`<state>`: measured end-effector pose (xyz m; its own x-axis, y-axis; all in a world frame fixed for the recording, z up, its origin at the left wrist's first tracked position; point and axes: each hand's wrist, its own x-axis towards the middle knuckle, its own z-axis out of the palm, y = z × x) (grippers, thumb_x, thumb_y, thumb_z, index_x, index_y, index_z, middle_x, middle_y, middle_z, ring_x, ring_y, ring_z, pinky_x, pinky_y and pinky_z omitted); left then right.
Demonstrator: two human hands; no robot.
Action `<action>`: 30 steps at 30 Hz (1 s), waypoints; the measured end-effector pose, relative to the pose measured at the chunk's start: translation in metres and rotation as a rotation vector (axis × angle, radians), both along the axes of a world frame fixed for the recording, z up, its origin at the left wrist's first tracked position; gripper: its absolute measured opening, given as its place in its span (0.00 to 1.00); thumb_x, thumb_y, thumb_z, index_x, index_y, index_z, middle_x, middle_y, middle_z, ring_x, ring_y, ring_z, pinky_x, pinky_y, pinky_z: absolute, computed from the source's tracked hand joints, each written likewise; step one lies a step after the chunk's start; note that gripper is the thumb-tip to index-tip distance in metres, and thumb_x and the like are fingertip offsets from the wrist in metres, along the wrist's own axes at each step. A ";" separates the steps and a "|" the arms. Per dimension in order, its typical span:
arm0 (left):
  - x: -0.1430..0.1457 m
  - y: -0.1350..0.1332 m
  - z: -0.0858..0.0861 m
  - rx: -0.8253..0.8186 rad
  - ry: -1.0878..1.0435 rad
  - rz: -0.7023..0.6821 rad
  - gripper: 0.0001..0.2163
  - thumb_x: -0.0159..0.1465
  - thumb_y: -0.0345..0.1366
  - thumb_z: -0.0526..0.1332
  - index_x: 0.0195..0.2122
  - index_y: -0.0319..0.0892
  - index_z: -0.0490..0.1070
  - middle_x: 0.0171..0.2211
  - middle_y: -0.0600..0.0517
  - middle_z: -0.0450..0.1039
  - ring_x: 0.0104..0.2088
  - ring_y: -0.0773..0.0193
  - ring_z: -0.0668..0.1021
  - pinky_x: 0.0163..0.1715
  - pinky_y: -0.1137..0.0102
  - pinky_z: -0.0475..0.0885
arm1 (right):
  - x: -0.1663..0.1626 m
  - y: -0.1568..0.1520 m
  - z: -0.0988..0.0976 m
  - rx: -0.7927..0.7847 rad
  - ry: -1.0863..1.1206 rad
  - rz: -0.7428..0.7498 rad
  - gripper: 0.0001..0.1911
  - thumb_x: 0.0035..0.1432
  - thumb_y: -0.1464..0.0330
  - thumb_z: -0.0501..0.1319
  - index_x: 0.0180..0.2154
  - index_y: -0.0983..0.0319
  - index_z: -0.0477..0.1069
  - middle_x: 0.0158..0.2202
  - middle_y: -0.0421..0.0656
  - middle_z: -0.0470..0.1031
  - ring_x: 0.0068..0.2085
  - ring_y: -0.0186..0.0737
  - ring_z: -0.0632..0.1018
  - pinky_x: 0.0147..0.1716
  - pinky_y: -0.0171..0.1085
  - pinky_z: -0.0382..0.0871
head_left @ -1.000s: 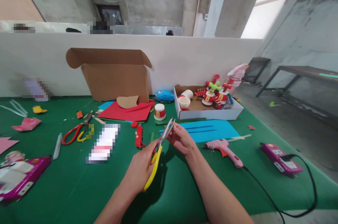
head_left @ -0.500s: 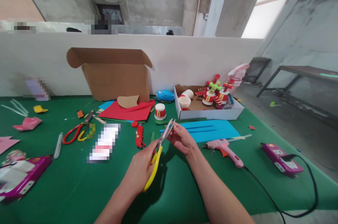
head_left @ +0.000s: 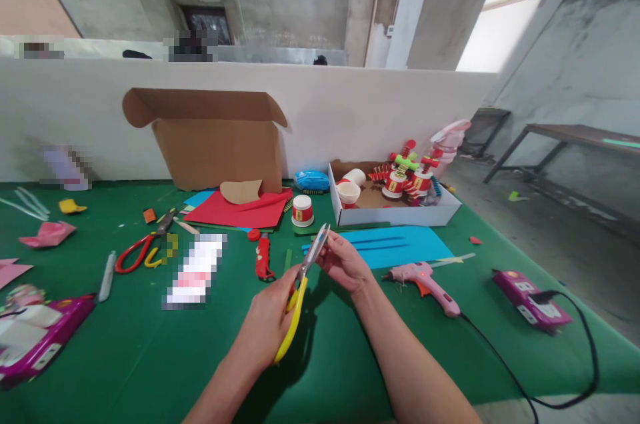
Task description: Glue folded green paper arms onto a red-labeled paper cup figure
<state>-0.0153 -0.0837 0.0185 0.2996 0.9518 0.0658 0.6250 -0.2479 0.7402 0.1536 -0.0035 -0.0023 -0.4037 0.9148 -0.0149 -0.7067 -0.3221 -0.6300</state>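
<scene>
My left hand (head_left: 267, 321) grips the yellow handles of a pair of scissors (head_left: 303, 284), whose blades point up and away over the green table. My right hand (head_left: 343, 263) is pinched at the blade tips, closed on something too small to make out. Just beyond my right hand lies a blue paper sheet (head_left: 395, 244) with cut slits.
A pink glue gun (head_left: 425, 281) with a black cord lies to the right. A white box (head_left: 395, 201) of paper-cup crafts stands behind. Red scissors (head_left: 140, 251), a red utility knife (head_left: 263, 257), red paper (head_left: 240, 211), a small cup (head_left: 303, 211) and an open cardboard box (head_left: 215, 137) are on the left.
</scene>
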 end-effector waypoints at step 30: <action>-0.046 -0.010 0.004 -0.321 0.787 0.496 0.20 0.65 0.37 0.48 0.59 0.44 0.60 0.38 0.38 0.79 0.37 0.46 0.81 0.33 0.60 0.71 | -0.003 0.014 -0.012 -0.199 0.093 -0.253 0.02 0.56 0.75 0.64 0.32 0.65 0.75 0.22 0.37 0.72 0.26 0.27 0.73 0.39 0.29 0.76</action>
<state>-0.0616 -0.0939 0.0223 -0.2912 0.9191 -0.2653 0.9473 0.3158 0.0542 0.1502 0.0101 -0.0145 -0.1719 0.9690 -0.1774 -0.8317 -0.2393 -0.5011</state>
